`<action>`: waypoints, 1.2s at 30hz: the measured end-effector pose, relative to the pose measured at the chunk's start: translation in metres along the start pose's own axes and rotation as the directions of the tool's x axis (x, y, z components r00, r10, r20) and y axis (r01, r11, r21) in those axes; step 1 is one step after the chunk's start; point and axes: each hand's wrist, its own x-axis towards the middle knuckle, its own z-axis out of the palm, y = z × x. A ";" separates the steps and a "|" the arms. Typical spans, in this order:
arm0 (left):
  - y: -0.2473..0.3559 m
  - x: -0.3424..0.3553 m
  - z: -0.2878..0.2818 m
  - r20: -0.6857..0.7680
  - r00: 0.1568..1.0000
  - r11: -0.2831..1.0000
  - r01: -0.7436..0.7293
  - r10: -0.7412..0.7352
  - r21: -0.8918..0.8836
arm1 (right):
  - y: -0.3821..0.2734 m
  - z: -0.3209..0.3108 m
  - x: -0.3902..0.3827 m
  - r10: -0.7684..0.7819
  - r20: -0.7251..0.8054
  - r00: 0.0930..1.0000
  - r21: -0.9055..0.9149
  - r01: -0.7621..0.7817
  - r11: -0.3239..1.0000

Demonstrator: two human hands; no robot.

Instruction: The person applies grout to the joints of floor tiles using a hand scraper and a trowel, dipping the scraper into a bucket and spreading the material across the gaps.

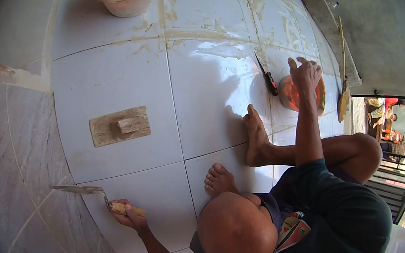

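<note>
My left hand [130, 217] is closed around the wooden handle of a trowel [80, 189]. The metal blade points left, over the joint between the white floor tiles and the grey marbled tiles. On the right, my right hand [305, 77] is over an orange-red bowl [289, 93], fingers apart, with nothing visible in them. Whether it touches the bowl cannot be made out. Beside the bowl lies a slim pointed tool [269, 82], perhaps a knife or small saw, with a black and red handle. A wooden float [119, 127] rests on a white tile [111, 77], its grip upward.
An orange basin [129, 4] with pale greyish contents stands at the far edge. Beige smears mark the far tiles [204, 0]. My bare feet [219, 179] rest on the tiles. At right are a broom [344, 100], a grey ledge [323, 24], a railing [396, 178] and several people outside.
</note>
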 end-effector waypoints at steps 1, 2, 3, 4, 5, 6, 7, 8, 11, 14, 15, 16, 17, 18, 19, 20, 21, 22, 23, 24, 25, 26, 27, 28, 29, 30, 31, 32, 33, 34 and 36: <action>0.000 0.000 0.001 -0.004 1.000 1.000 0.013 -0.013 0.005 | -0.005 0.000 -0.003 -0.043 0.003 0.999 0.042 0.043 0.998; 0.001 0.000 0.001 -0.008 1.000 1.000 0.025 -0.025 0.009 | -0.011 0.004 -0.005 -0.093 -0.042 0.995 0.319 0.101 0.942; 0.001 0.000 0.001 0.008 1.000 1.000 0.023 -0.023 0.014 | -0.018 0.012 -0.006 -0.077 -0.158 0.984 0.572 0.155 0.806; 0.001 0.000 0.001 0.001 1.000 1.000 0.021 -0.021 0.022 | -0.024 0.024 -0.007 -0.176 0.143 0.974 0.617 0.051 0.785; 0.001 0.000 0.002 0.007 1.000 0.999 0.019 -0.019 0.039 | -0.033 0.041 -0.009 -0.198 0.325 0.925 0.553 -0.016 0.833; 0.000 0.001 0.001 -0.012 1.000 1.000 0.011 -0.011 0.024 | -0.042 0.061 -0.010 -0.169 0.465 0.869 0.297 0.027 0.955; 0.000 0.001 0.001 -0.001 1.000 1.000 0.015 -0.015 0.027 | -0.043 0.079 -0.013 -0.149 0.540 0.828 0.204 0.042 0.978; 0.000 0.001 0.001 0.028 0.999 0.999 0.017 -0.018 0.037 | -0.041 0.096 -0.014 -0.142 0.529 0.837 0.205 0.036 0.978; -0.002 0.002 0.003 0.023 0.999 0.997 0.027 -0.029 0.074 | -0.027 0.134 -0.015 -0.160 0.490 0.857 0.215 0.059 0.975; -0.003 0.002 0.003 0.007 1.000 0.997 0.030 -0.031 0.074 | -0.030 0.147 0.018 -0.297 0.324 0.898 0.426 0.142 0.893; -0.003 0.002 0.004 -0.015 0.999 0.997 0.041 -0.040 0.069 | -0.039 0.147 0.040 -0.416 0.217 0.883 0.467 0.280 0.839; -0.004 0.002 0.004 -0.014 0.999 0.996 0.041 -0.040 0.077 | -0.053 0.148 0.066 -0.429 0.142 0.892 0.505 0.308 0.807; -0.005 0.003 0.004 0.003 0.999 0.995 0.045 -0.045 0.091 | -0.069 0.147 0.094 -0.391 0.160 0.906 0.483 0.274 0.832; -0.005 0.003 0.003 -0.013 0.999 0.995 0.054 -0.053 0.086 | -0.085 0.146 0.124 -0.386 0.211 0.898 0.431 0.269 0.861; -0.006 0.003 0.003 -0.009 0.999 0.994 0.052 -0.052 0.092 | -0.097 0.145 0.146 -0.386 0.136 0.912 0.466 0.285 0.838; -0.007 0.003 0.003 0.001 0.999 0.994 0.053 -0.053 0.099 | -0.104 0.142 0.165 -0.457 0.149 0.877 0.493 0.335 0.803; -0.008 0.003 0.002 -0.009 0.998 0.993 0.065 -0.064 0.099 | -0.105 0.140 0.170 -0.562 0.100 0.821 0.495 0.449 0.744; -0.009 0.003 0.003 -0.013 0.998 0.995 0.056 -0.055 0.088 | -0.101 0.136 0.171 -0.518 0.258 0.815 0.591 0.291 0.752; -0.010 0.004 0.002 0.007 0.999 0.996 0.036 -0.037 0.076 | -0.093 0.131 0.165 -0.613 0.347 0.710 0.448 0.449 0.773; -0.011 0.004 0.002 -0.006 0.999 0.995 0.053 -0.052 0.079 | -0.079 0.124 0.150 -0.618 0.335 0.711 0.353 0.514 0.782; -0.013 0.005 0.002 -0.013 0.999 0.997 0.037 -0.036 0.072 | -0.066 0.115 0.134 -0.665 0.289 0.688 0.415 0.536 0.735; -0.014 0.005 0.002 -0.012 1.000 0.998 0.018 -0.018 0.066 | -0.052 0.106 0.109 -0.585 0.281 0.761 0.470 0.422 0.775; -0.015 0.005 0.002 -0.034 0.999 0.998 0.024 -0.022 0.060 | -0.040 0.093 0.094 -0.550 0.416 0.724 0.512 0.313 0.800; -0.016 0.005 0.002 -0.037 0.999 0.999 0.038 -0.037 0.032 | -0.033 0.081 0.080 -0.425 0.615 0.664 0.446 0.152 0.882; -0.017 0.005 0.001 -0.017 0.999 0.999 0.039 -0.039 0.006 | -0.032 0.066 0.075 -0.462 0.657 0.596 0.486 0.134 0.863; -0.018 0.004 0.000 -0.060 0.996 0.998 0.059 -0.058 0.011 | -0.036 0.052 0.074 -0.427 0.686 0.589 0.445 0.123 0.887; -0.019 0.004 -0.001 -0.046 0.997 0.998 0.056 -0.055 0.012 | -0.050 0.040 0.074 -0.501 0.694 0.518 0.511 0.136 0.849; -0.019 0.004 -0.003 -0.025 0.998 0.999 0.053 -0.053 0.014 | -0.071 0.028 0.078 -0.544 0.663 0.514 0.585 0.097 0.805; -0.020 0.004 -0.004 -0.067 0.997 0.999 0.047 -0.046 0.019 | -0.096 0.018 0.079 -0.569 0.625 0.535 0.641 0.064 0.765; -0.020 0.004 -0.005 -0.047 0.997 0.998 0.060 -0.060 -0.001 | -0.127 0.010 0.077 -0.646 0.563 0.516 0.714 0.089 0.694; -0.020 0.006 -0.006 -0.041 0.997 0.998 0.063 -0.064 -0.014 | -0.197 -0.001 0.058 -0.752 0.417 0.510 0.800 0.187 0.571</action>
